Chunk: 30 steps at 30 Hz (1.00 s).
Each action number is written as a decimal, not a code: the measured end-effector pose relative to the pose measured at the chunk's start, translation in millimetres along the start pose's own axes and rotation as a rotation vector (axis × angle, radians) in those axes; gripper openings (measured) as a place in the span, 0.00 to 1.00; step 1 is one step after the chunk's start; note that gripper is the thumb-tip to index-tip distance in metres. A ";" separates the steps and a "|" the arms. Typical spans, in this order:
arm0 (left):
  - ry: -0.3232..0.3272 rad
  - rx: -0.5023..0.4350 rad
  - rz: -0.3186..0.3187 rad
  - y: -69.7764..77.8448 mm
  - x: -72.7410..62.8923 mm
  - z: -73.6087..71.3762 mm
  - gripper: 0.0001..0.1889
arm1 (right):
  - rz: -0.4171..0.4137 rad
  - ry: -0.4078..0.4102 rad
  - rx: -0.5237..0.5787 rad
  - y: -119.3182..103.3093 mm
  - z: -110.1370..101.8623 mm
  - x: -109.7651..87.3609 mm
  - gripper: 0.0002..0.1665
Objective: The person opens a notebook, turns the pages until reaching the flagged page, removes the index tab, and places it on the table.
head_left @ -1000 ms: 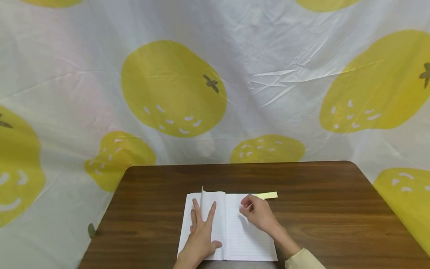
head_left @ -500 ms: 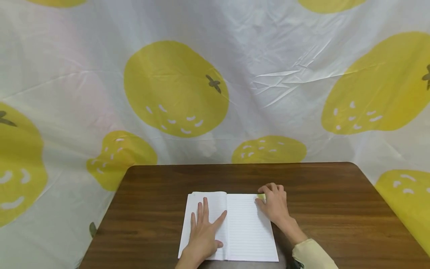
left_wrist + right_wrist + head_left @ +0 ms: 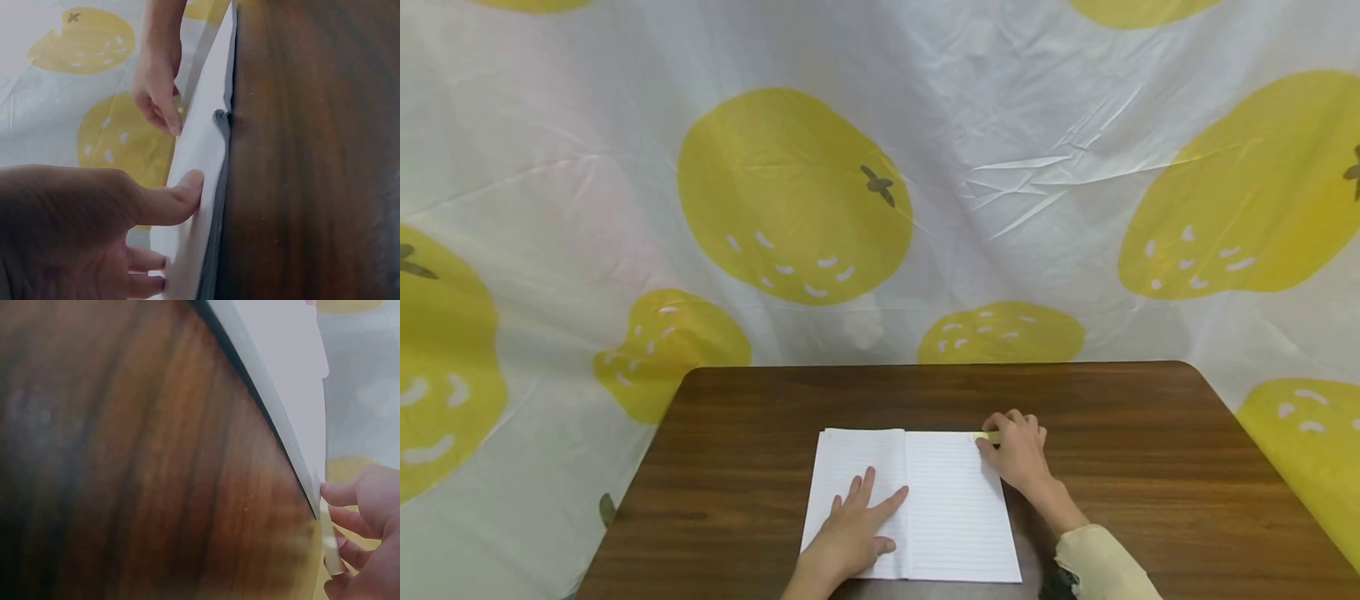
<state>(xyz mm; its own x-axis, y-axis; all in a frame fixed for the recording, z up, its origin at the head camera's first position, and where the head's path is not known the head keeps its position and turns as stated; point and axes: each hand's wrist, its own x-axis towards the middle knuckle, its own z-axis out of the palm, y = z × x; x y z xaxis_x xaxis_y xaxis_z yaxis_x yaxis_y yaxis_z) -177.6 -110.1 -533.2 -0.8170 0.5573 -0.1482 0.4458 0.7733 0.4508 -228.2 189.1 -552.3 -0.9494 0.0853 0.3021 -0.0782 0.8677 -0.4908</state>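
Observation:
An open notebook (image 3: pixel 962 525) with white lined pages lies on the table. My left hand (image 3: pixel 848 533), its fingers spread, rests on the left page near the fold. At the notebook's far right corner my right hand (image 3: pixel 1018 457) pinches a yellow paper strip (image 3: pixel 987 437) that sticks out past the page edge. In the right wrist view the thumb is at the page corner, and the other fingers curl beside the strip (image 3: pixel 331 550). The left wrist view shows the left thumb (image 3: pixel 187 187) lying on the page, with the right hand (image 3: pixel 159 94) beyond it.
The dark wooden table (image 3: pixel 737 483) extends around the notebook on both sides and behind it. A white curtain (image 3: pixel 962 250) with yellow fruit prints hangs just behind the table's far edge.
A left-side page that stood up has come down flat. The left hand has slid slightly nearer. My right hand has moved from above the right page to the yellow strip.

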 end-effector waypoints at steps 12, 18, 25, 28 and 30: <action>0.018 -0.010 -0.010 6.3 -4.0 -7.5 0.33 | 0.028 0.049 0.058 -0.2 3.7 5.1 0.02; 0.022 0.001 -0.006 5.3 -3.8 -4.8 0.34 | -0.015 0.043 0.046 1.5 5.4 5.6 0.03; 0.019 -0.025 -0.022 6.9 -4.6 -7.1 0.33 | -0.083 0.052 0.047 0.7 4.4 4.1 0.04; 0.025 -0.031 -0.022 7.3 -4.9 -7.7 0.33 | -0.037 0.016 0.090 -3.1 -2.9 2.3 0.04; 0.027 -0.039 -0.020 7.9 -4.7 -7.3 0.32 | 0.034 -0.014 0.117 -3.7 -10.0 1.3 0.03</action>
<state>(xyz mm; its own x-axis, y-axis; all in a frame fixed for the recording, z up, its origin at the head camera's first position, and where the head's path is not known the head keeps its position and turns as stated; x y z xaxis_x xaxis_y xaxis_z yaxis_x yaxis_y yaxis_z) -172.9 -108.9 -522.5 -0.8352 0.5333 -0.1343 0.4152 0.7715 0.4821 -226.1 190.8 -541.9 -0.9562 0.1063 0.2726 -0.0801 0.8011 -0.5932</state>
